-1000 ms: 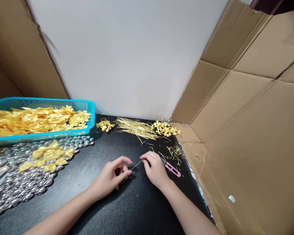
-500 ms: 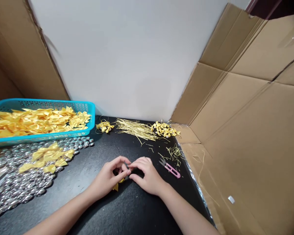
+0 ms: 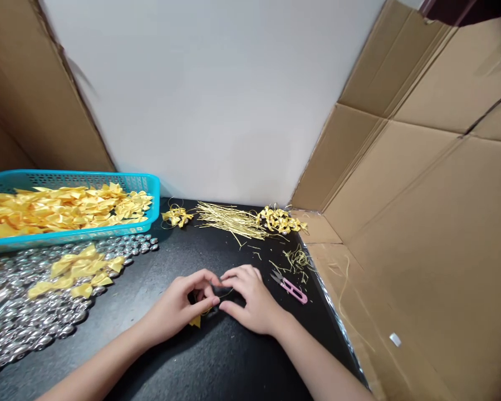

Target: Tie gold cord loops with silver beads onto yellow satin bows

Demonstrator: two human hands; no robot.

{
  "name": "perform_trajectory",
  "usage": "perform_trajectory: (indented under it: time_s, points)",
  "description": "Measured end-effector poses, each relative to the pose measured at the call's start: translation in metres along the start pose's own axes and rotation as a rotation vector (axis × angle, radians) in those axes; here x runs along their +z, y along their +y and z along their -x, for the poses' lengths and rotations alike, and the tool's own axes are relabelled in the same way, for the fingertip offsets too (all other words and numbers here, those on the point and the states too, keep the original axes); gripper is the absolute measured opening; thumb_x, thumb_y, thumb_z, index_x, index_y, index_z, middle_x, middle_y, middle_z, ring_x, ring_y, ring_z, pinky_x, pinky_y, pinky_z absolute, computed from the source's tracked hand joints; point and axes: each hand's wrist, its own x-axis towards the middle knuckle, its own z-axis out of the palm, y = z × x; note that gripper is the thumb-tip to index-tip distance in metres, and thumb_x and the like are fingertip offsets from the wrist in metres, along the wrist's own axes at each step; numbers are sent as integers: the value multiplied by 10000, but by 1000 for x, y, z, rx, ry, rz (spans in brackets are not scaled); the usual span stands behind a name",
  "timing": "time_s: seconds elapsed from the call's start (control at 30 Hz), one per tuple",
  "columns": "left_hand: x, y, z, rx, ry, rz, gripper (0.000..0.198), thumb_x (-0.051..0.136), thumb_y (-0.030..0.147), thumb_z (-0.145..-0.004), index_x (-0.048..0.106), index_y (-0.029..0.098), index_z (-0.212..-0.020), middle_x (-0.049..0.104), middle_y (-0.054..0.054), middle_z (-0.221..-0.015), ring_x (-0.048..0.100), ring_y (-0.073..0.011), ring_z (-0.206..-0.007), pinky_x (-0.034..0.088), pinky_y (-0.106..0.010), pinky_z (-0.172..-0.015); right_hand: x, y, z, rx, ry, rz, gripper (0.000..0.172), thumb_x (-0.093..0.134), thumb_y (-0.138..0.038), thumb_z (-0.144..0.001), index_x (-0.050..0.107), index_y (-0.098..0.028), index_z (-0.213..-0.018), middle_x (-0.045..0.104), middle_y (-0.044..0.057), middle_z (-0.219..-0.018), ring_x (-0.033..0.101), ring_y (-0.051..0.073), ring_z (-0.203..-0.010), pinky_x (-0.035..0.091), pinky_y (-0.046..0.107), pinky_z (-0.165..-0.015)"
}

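Well left of the pink-handled metal snips (image 3: pixel 290 288), my landmark here, stands the turquoise perforated plastic basket (image 3: pixel 156 201) of yellow satin bows; nearer me, also well left of the snips, shiny silver oval beads (image 3: pixel 45 340) spread over the black tabletop (image 3: pixel 171 370). My left hand (image 3: pixel 181 301) comes next, left of the snips, its fingers curled toward the thumb; how firmly it pinches, I cannot tell. A yellow satin bow (image 3: pixel 195 321) shows partly beneath it, left of the snips, and a thin gold-coloured cord (image 3: pixel 226 294) spans the gap toward my right hand (image 3: pixel 250 298). That hand is just left of the snips, thumb and fingertips parted in a curve; whether it grips the cord is hidden. To do this well, I judge, I should steady the bow with the left fingertips, guide the cord lightly with the right and avoid kinking it. The tangled yellow offcuts (image 3: pixel 298 259), just beyond the snips, are best left well apart from this strand.
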Motion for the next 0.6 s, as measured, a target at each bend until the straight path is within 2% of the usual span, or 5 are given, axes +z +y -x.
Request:
perform_trajectory:
  time_s: [0.07, 0.13, 0.27, 0.47, 0.6]
  points:
    - [1, 0, 1, -3, -13, 5, 190, 602, 375, -884, 581, 195, -938, 650, 32, -654, 556, -141, -609, 398, -245, -609, 4, -3, 1, 3, -42, 0, 54, 686, -218, -878, 648, -241, -909, 662, 5, -1131, 522, 204, -1100, 368, 385, -971]
    - [0, 1, 1, -22, -9, 12, 201, 609, 386, -876, 586, 189, -909, 654, 25, -663, 552, -141, -613, 396, -246, -612, 3, -3, 0, 18, -42, 3, 100, 647, -187, -904, 626, -225, -814, 673, -7, -1070, 530, 194, -1069, 371, 385, -959]
    - [-6, 4, 1, -87, -67, 40, 221, 628, 394, -861, 597, 177, -883, 630, 28, -653, 530, -136, -613, 391, -239, -606, -3, 3, -2, 19, 23, 24, 120, 636, -148, -898, 613, -217, -803, 669, 5, -1018, 543, 191, -1026, 383, 379, -926]
    - [-12, 6, 2, -156, -189, 110, 331, 655, 359, -838, 600, 167, -1102, 646, 32, -675, 571, -145, -641, 441, -242, -646, -6, 9, -2, -72, 234, 85, 103, 678, -121, -852, 636, -214, -839, 668, 22, -970, 563, 192, -968, 376, 382, -900]
    - [-15, 5, 3, -185, -289, 84, 340, 667, 371, -833, 659, 154, -1095, 662, 20, -669, 584, -146, -629, 439, -239, -643, -6, 6, -1, -128, 316, 48, 89, 665, -135, -862, 643, -213, -823, 660, 19, -907, 569, 182, -913, 393, 366, -859]
